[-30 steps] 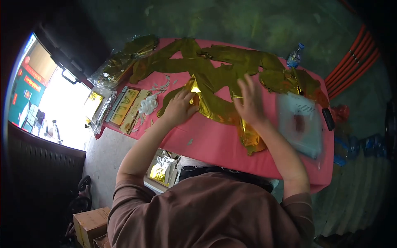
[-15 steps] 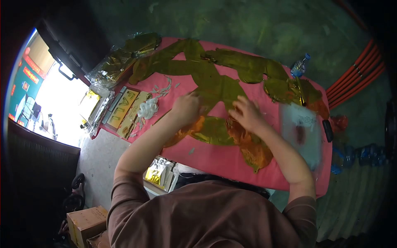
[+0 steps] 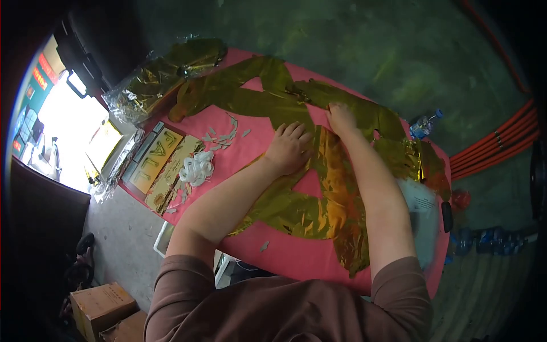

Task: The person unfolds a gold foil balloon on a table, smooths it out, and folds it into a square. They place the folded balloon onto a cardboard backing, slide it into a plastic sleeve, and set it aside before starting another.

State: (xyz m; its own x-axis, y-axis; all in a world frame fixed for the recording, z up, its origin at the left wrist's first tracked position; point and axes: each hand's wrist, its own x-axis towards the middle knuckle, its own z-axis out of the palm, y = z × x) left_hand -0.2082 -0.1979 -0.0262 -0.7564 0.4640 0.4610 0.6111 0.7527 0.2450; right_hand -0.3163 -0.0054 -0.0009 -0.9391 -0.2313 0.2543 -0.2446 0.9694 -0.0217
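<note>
Gold foil point(image 3: 293, 214) lies mid-frame; left hand point(image 3: 289, 149) rests spread on it, right hand point(image 3: 343, 119) curls nearby, grip unclear.

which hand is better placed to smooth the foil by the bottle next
Likely the right hand: it is at the edge of that foil and nearer the bottle; the left hand is farther off.

The single view looks from the wearer's head, forward and steeply down. The shirt point(image 3: 285, 313) is nearest, along the bottom edge; the left hand point(image 3: 289, 149) and right hand point(image 3: 342, 118) sit near mid-frame, over the table point(image 3: 302, 262), which runs aslant. The lens is wide (the corners round off dark), taking in floor point(image 3: 364, 45) beyond and a doorway point(image 3: 74, 134) far left.
</note>
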